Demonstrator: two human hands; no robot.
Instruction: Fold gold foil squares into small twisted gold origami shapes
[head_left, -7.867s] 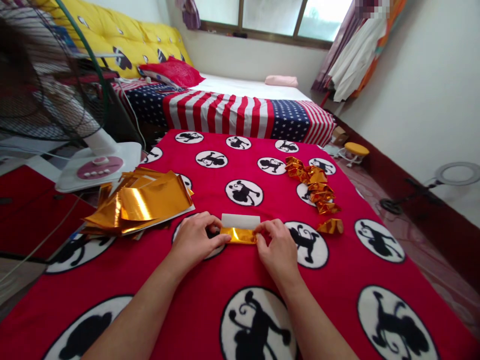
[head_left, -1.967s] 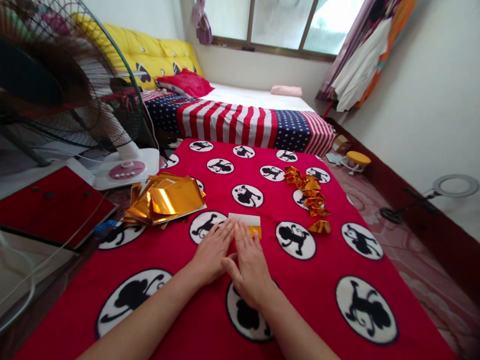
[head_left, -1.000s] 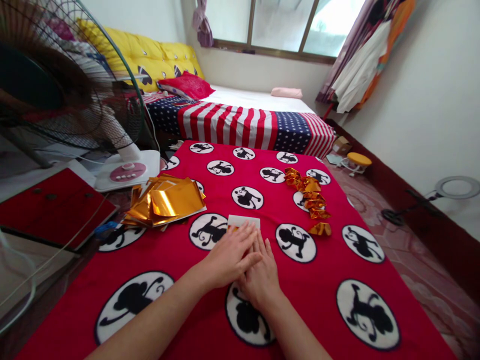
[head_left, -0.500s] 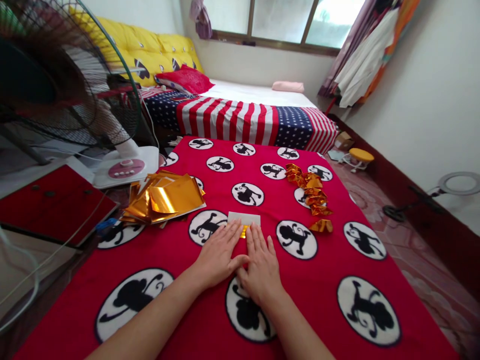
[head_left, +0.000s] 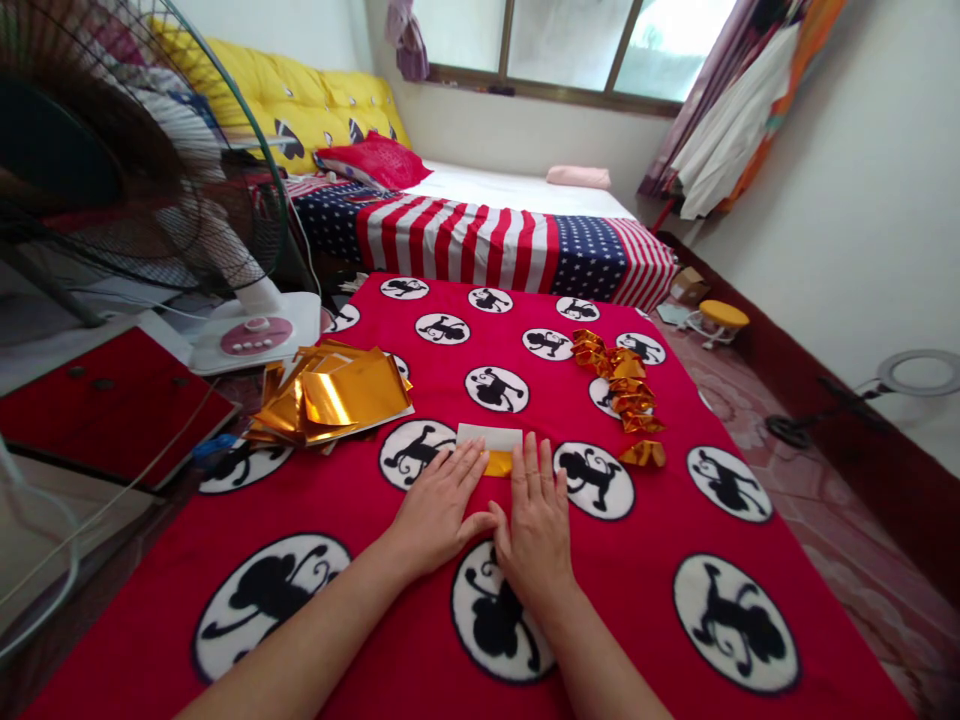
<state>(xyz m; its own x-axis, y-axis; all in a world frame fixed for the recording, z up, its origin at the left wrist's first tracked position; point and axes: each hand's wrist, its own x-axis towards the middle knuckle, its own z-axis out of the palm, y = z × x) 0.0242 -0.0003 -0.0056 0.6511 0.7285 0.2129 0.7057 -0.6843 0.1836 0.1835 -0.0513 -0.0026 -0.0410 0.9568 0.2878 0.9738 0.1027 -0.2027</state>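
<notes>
A sheet of gold foil paper point(head_left: 489, 436) lies on the red cloth, its pale back up at the far side and a gold strip folded over at the near side. My left hand point(head_left: 442, 497) rests flat with its fingertips on the left part of the fold. Flat too, my right hand point(head_left: 536, 520) has its fingers stretched over the right end of the paper. Both thumbs point inward and almost meet. The fingers cover both ends of the gold strip.
Left of the hands is a loose pile of gold foil sheets point(head_left: 337, 395). A row of folded gold foil pieces point(head_left: 628, 385) lies at the right. A standing fan point(head_left: 255, 320) is beyond the table's left edge; a bed point(head_left: 480, 245) stands behind.
My right hand has slid to the right along the fold, so more of the gold strip shows between the hands. My left hand has barely moved.
</notes>
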